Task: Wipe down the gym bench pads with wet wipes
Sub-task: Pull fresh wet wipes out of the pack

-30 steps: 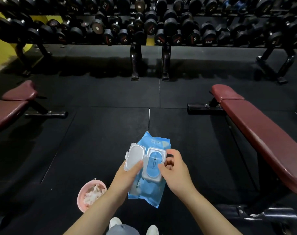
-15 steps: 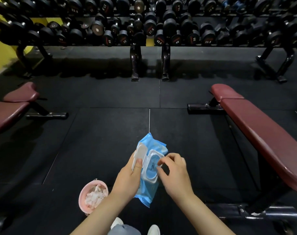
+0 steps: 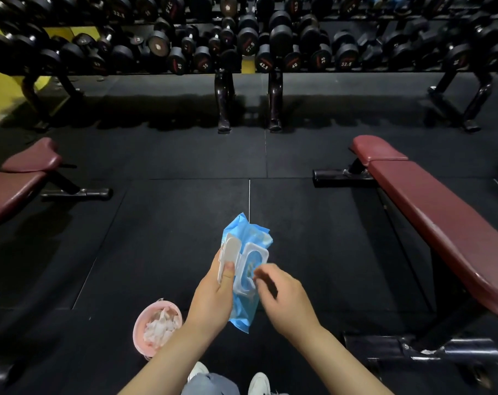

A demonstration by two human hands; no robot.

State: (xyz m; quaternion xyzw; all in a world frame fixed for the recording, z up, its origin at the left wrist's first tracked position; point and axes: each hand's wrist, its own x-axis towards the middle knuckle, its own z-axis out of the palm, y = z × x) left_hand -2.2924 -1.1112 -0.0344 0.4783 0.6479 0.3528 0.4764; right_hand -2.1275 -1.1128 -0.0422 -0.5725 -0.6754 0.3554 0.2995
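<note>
My left hand (image 3: 213,297) grips a blue pack of wet wipes (image 3: 246,306) in front of me, its thumb on the flipped-open white lid (image 3: 227,255). My right hand (image 3: 282,295), blurred by motion, has its fingertips curled at the pack's opening (image 3: 250,266); whether they pinch a wipe I cannot tell. A maroon bench pad (image 3: 441,223) runs along the right, with its smaller seat pad (image 3: 376,149) at the far end. Another maroon bench (image 3: 11,186) stands at the left edge.
A pink bin (image 3: 139,329) holding crumpled white wipes sits on the black rubber floor by my left forearm. Dumbbell racks (image 3: 247,47) line the back wall. The right bench's black base bars (image 3: 338,175) lie on the floor. My white shoes (image 3: 259,382) show at the bottom.
The pack has turned more edge-on in my left hand. My right hand moved from the pack's side to its opening, with fingertips now at the hole.
</note>
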